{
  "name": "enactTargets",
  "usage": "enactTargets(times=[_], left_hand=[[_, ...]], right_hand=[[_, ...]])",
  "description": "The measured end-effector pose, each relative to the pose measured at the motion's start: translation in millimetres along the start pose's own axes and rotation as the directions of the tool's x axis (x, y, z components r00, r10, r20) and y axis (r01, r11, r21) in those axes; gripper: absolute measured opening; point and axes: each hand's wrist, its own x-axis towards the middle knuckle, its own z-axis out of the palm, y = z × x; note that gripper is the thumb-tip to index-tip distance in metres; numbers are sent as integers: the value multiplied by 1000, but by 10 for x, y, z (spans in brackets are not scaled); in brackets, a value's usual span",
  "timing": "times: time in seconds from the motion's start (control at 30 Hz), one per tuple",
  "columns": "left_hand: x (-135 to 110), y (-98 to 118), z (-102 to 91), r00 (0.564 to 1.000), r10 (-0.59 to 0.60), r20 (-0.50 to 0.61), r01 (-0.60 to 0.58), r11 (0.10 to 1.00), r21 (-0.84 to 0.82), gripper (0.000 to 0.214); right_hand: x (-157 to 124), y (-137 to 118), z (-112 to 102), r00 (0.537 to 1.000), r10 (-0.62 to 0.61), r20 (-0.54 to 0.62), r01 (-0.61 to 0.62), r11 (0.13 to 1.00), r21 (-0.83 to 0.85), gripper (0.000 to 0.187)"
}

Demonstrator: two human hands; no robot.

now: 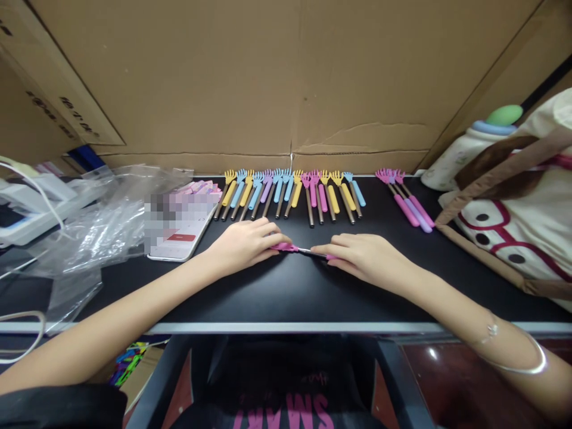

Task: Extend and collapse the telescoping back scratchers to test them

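Both my hands rest on the black table (286,292) and share one pink back scratcher (300,250) with a thin metal shaft. My left hand (243,244) pinches its pink claw end. Its pink handle end sits under the fingers of my right hand (364,256). Only the middle of the shaft shows between the hands. Behind them, a row of several back scratchers (290,193) in yellow, blue, purple and pink lies side by side. A smaller group of pink and purple back scratchers (409,202) lies to the right.
A phone (179,229) lies left of my hands, with clear plastic bags (98,220) beyond it. A cream tote bag (522,220) and a bottle (469,152) stand at the right. Cardboard (286,77) walls off the back. The table's front edge (286,328) runs below my forearms.
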Motion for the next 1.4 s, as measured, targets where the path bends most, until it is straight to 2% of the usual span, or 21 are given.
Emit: enactTargets(times=[0.17,0.33,0.53,0.7,0.83,1.0,1.13,1.23,1.4], left_hand=[[-16,6,-26,998,52,23,-50,995,-81,33],[-34,-7,-28,998,53,34,-48,992,-118,33],[-42,-39,12,992,58,109,-38,983,-182,33],[-28,-35,-15,991,73,115,-51,981,-185,33],[-42,-21,-6,993,54,105,-35,984,-173,33],[-68,-6,25,996,37,77,-24,986,-164,33],[-69,4,30,997,31,77,-20,989,-147,32],[-60,14,32,997,26,70,-16,990,-139,32],[-44,22,42,998,28,52,-19,989,-150,32]], right_hand=[[-282,51,-32,998,61,16,-61,998,26,38],[-770,196,-79,971,235,42,-238,968,85,39],[-1296,307,-170,881,462,105,-470,880,73,43],[-1506,416,-193,800,588,118,-594,804,22,41],[-1434,491,-188,704,697,139,-693,716,-86,50],[-1121,550,-177,637,760,130,-694,639,-332,52],[-810,610,-200,622,768,155,-619,603,-503,46],[-584,700,-213,625,757,189,-589,616,-523,44],[-322,928,-176,634,753,175,-589,618,-521,40]])
